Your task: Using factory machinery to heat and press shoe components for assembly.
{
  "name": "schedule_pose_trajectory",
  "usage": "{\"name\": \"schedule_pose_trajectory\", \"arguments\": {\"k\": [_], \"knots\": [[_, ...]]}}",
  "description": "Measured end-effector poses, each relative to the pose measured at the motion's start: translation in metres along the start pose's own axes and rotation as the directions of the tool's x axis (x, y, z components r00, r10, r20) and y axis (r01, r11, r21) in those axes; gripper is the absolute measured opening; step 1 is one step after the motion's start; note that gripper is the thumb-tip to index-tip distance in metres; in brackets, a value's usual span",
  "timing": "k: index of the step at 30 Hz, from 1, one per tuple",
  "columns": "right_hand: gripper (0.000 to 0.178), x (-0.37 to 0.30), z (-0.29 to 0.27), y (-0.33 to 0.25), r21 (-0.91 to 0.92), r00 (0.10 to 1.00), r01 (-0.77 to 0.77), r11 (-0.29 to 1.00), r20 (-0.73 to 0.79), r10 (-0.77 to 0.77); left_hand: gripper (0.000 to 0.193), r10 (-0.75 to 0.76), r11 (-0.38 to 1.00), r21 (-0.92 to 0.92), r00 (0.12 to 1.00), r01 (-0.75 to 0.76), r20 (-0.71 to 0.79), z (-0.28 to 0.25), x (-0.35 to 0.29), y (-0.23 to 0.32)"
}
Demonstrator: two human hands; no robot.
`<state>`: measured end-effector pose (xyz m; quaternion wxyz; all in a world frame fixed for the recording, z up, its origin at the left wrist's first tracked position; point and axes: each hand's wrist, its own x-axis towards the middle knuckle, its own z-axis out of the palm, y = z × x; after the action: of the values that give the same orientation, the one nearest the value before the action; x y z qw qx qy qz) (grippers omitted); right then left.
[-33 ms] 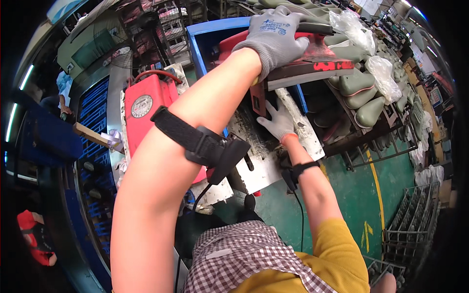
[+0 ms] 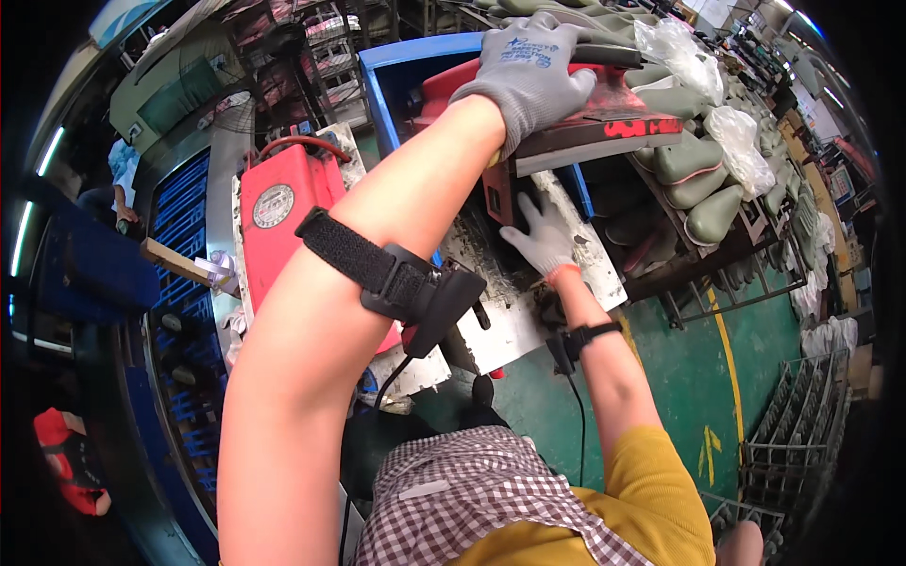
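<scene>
My left hand (image 2: 536, 75), in a grey knitted glove, is bent over the top of a red press-like machine head (image 2: 618, 106) at the upper middle. Its thumb points right, and its fingertips are out of sight. A dark, flat piece (image 2: 609, 55) sticks out beside the hand; what it is I cannot make out. Lower down, my right hand (image 2: 545, 241), in a white glove with an orange cuff, has its fingers spread and holds nothing. It hovers over the worn white machine table (image 2: 505, 325), close to a dark red upright part (image 2: 498, 191) under the head.
A red machine housing (image 2: 283, 203) stands left of my forearm. Olive-green boots (image 2: 703, 179) crowd a rack at the right, with clear plastic bags (image 2: 741, 151) on top. Cables hang from black straps on both arms. A metal rack (image 2: 793, 424) stands on the green floor.
My right hand has shifted very slightly right and its fingers look a little more spread. My left forearm has moved a touch right; the left hand stays in place.
</scene>
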<state>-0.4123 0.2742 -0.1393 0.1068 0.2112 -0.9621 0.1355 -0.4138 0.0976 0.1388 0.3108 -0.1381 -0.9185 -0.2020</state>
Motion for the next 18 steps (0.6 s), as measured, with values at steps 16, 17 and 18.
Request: {"name": "schedule_pose_trajectory", "arguments": {"k": [16,17,18], "knots": [[0.034,-0.257,-0.046,-0.009,0.462,0.465,-0.462,-0.757,0.853,0.237,0.063,0.167,0.981,-0.107,0.985,-0.161,0.049,0.133,-0.222,0.020],[0.034,-0.259,-0.047,-0.006,0.464,0.464,-0.459,-0.758,0.853,0.241,0.065,0.198,0.979,-0.067,0.977,-0.193,0.079,0.145,-0.235,0.018],[0.034,-0.261,-0.047,-0.002,0.425,0.476,-0.434,-0.794,0.857,0.199,0.067,0.227,0.974,-0.028,0.968,-0.225,0.109,0.157,-0.246,0.015]]}}
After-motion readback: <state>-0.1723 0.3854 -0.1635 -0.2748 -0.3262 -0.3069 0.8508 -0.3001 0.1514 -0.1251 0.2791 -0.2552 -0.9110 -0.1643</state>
